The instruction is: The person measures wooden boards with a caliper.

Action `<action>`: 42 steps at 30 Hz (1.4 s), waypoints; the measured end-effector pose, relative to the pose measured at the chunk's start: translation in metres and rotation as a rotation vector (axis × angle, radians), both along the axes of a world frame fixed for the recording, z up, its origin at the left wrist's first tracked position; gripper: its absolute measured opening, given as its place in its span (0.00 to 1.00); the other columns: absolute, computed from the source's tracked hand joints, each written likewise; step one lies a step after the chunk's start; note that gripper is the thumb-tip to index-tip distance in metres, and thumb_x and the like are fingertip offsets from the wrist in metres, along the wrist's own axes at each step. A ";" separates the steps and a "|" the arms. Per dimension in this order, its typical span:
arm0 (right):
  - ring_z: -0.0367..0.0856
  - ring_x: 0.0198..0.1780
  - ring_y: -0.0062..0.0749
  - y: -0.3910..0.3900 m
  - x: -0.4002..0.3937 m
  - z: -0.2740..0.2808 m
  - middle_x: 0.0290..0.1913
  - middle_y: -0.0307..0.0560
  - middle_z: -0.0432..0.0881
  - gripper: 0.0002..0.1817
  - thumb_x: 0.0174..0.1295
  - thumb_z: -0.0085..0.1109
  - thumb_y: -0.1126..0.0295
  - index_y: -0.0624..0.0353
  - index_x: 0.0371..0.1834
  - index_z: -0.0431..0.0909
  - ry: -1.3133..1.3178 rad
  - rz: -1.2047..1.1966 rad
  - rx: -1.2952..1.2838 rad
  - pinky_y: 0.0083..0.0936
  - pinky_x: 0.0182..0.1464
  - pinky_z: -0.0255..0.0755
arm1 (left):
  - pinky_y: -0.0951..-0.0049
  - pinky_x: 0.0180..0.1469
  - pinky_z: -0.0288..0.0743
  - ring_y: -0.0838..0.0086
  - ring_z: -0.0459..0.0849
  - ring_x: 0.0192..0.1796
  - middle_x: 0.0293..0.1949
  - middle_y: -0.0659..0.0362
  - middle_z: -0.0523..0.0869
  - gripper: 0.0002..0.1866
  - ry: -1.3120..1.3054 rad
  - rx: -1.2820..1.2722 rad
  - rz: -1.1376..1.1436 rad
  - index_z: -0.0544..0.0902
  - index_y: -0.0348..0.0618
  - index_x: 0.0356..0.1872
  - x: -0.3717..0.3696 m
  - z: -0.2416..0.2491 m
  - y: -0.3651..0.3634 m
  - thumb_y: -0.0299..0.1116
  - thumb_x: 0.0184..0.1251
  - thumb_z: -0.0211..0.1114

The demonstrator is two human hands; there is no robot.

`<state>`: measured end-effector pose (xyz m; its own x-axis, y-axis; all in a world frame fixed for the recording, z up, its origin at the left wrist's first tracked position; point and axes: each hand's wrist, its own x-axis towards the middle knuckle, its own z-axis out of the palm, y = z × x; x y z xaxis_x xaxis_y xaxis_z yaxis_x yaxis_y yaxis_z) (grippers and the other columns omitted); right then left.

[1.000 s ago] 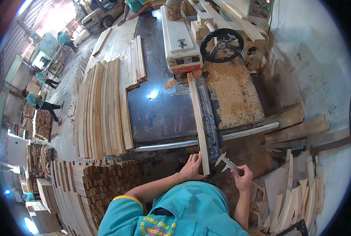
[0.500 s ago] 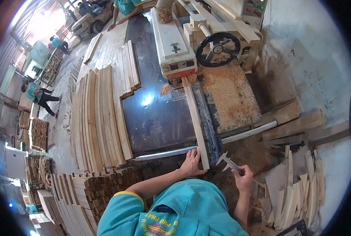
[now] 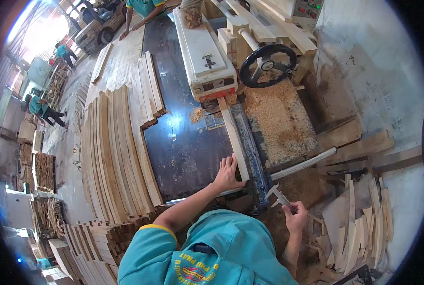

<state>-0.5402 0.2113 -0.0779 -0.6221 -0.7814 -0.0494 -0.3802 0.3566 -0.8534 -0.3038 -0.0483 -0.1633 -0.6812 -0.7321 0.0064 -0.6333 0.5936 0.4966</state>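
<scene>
A long pale wooden strip (image 3: 233, 135) lies along the metal guide rail (image 3: 251, 149), its far end beneath the white machine housing (image 3: 206, 57). At its near end, my left hand (image 3: 226, 174) holds it, thumb at the end and fingers along the left side. My right hand (image 3: 296, 216) is closed on a metal caliper (image 3: 279, 195), held off to the right of the rail with its jaws pointing up and left. What lies under the housing is hidden.
Several wooden strips (image 3: 114, 147) lie side by side left of the dark machine table (image 3: 188, 161). A black handwheel (image 3: 267, 66) and sawdust (image 3: 281, 116) are at right. Scrap wood (image 3: 359, 232) is piled lower right. A co-worker (image 3: 145, 7) leans at the table's far end.
The wooden strip has slid forward, further under the housing, with my left hand moving along with it. My right hand still holds the caliper in nearly the same place. The view has shifted slightly.
</scene>
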 end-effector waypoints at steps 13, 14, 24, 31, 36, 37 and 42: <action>0.78 0.28 0.23 -0.047 0.048 -0.024 0.26 0.40 0.82 0.23 0.61 0.83 0.56 0.63 0.36 0.80 -0.015 -0.012 -0.070 0.29 0.33 0.73 | 0.48 0.70 0.65 0.45 0.70 0.62 0.59 0.40 0.71 0.70 -0.027 -0.044 0.028 0.56 0.19 0.77 -0.002 0.005 -0.115 0.58 0.41 0.84; 0.78 0.28 0.23 -0.051 0.053 -0.030 0.26 0.40 0.82 0.23 0.61 0.83 0.56 0.63 0.36 0.80 -0.013 -0.016 -0.072 0.29 0.33 0.73 | 0.47 0.72 0.63 0.43 0.69 0.65 0.62 0.39 0.71 0.71 -0.041 -0.003 0.029 0.54 0.19 0.78 -0.003 0.007 -0.124 0.58 0.42 0.84; 0.79 0.29 0.29 -0.096 0.099 -0.066 0.29 0.43 0.83 0.18 0.64 0.80 0.61 0.63 0.39 0.81 0.055 -0.204 -0.079 0.31 0.35 0.75 | 0.42 0.78 0.59 0.39 0.64 0.72 0.73 0.39 0.69 0.63 0.113 0.138 0.056 0.52 0.36 0.85 0.012 -0.007 -0.196 0.57 0.57 0.81; 0.78 0.35 0.29 -0.106 0.115 -0.075 0.32 0.42 0.81 0.23 0.69 0.74 0.52 0.63 0.40 0.79 0.179 -0.279 0.003 0.33 0.39 0.73 | 0.44 0.72 0.67 0.43 0.76 0.64 0.60 0.38 0.82 0.31 0.257 -0.077 0.366 0.83 0.35 0.62 0.099 -0.001 -0.249 0.45 0.62 0.77; 0.79 0.35 0.35 -0.116 0.124 -0.078 0.34 0.46 0.81 0.20 0.70 0.74 0.57 0.64 0.43 0.79 0.247 -0.353 0.032 0.37 0.38 0.73 | 0.47 0.71 0.67 0.43 0.73 0.66 0.61 0.37 0.78 0.27 0.077 -0.262 0.792 0.82 0.32 0.60 0.170 0.026 -0.314 0.38 0.65 0.74; 0.79 0.35 0.35 -0.115 0.123 -0.082 0.34 0.46 0.81 0.20 0.71 0.73 0.57 0.64 0.43 0.79 0.257 -0.367 0.033 0.37 0.39 0.73 | 0.46 0.71 0.66 0.43 0.72 0.66 0.62 0.37 0.77 0.27 0.022 -0.257 0.867 0.82 0.32 0.61 0.177 0.029 -0.324 0.38 0.66 0.74; 0.78 0.39 0.36 -0.123 0.129 -0.073 0.36 0.46 0.80 0.18 0.72 0.72 0.59 0.64 0.42 0.79 0.189 -0.408 0.118 0.39 0.44 0.73 | 0.46 0.68 0.69 0.43 0.72 0.67 0.62 0.38 0.74 0.30 -0.052 -0.372 0.863 0.77 0.30 0.62 0.184 0.005 -0.345 0.37 0.65 0.76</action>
<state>-0.4111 0.0882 -0.1513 -0.8843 -0.4664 0.0209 -0.3336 0.6001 -0.7270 -0.1197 -0.3934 -0.1582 0.0896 -0.9412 0.3258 -0.9444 0.0236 0.3279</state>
